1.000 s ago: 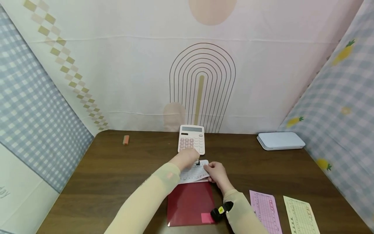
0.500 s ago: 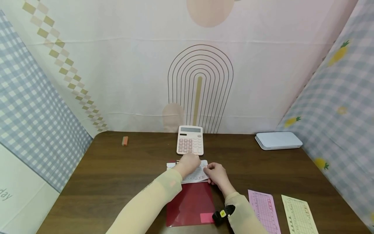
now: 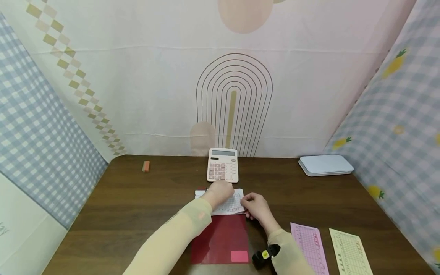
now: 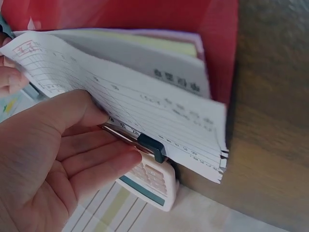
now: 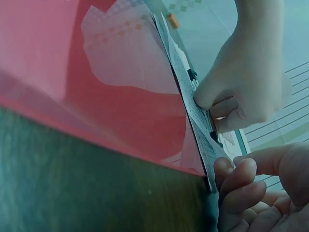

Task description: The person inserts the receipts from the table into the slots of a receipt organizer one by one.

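Observation:
A dark red folder (image 3: 220, 238) with a pink label lies at the middle of the table. White printed forms (image 3: 233, 206) sit across its top end under a metal clip. My left hand (image 3: 220, 193) is at that clip; in the left wrist view its thumb presses on the forms and its fingers curl behind the metal bar, beside a black clip end (image 4: 152, 146). Yellow and purple sheet edges (image 4: 186, 47) show beneath the top form. At the forms' right edge, my right hand (image 3: 257, 206) pinches the paper corner between thumb and fingertips.
Right behind the clip lies a white calculator (image 3: 222, 166). A small orange eraser (image 3: 146, 166) is at the back left, a pale flat case (image 3: 325, 165) at the back right. Purple (image 3: 309, 248) and yellow forms (image 3: 351, 250) lie at front right. Patterned cloth (image 3: 154, 95) hangs behind the table.
My left hand has dropped back from the calculator's lower edge, uncovering its keys and the forms' left corner. My right hand keeps its pinch. The head view has shifted slightly.

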`<control>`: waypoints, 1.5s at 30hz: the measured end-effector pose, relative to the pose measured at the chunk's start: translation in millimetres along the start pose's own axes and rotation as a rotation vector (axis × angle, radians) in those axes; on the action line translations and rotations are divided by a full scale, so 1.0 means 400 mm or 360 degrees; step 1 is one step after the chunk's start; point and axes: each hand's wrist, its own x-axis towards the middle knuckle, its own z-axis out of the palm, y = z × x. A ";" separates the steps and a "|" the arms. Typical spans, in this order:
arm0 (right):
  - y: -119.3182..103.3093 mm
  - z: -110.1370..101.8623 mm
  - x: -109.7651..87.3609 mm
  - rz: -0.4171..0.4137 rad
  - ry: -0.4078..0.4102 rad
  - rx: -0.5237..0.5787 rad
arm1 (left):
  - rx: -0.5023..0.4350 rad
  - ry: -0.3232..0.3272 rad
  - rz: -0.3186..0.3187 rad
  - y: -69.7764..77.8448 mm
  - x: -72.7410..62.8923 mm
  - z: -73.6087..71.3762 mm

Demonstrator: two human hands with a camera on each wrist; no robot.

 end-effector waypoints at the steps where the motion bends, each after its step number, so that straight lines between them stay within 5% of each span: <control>1: 0.000 -0.002 -0.001 -0.0009 -0.0005 0.0006 | -0.0011 0.0001 0.0004 -0.002 -0.001 0.000; 10: 0.014 -0.046 -0.025 -0.0137 0.0012 -0.0098 | 0.0022 0.0025 0.0000 -0.005 0.007 0.008; 26: 0.093 -0.209 -0.087 -0.0276 0.0041 -0.0360 | -0.0014 0.0011 -0.0006 -0.007 0.005 0.003; 45: 0.171 -0.335 -0.143 -0.0185 0.0193 -0.0599 | -0.0083 -0.0087 -0.0016 -0.007 0.009 -0.009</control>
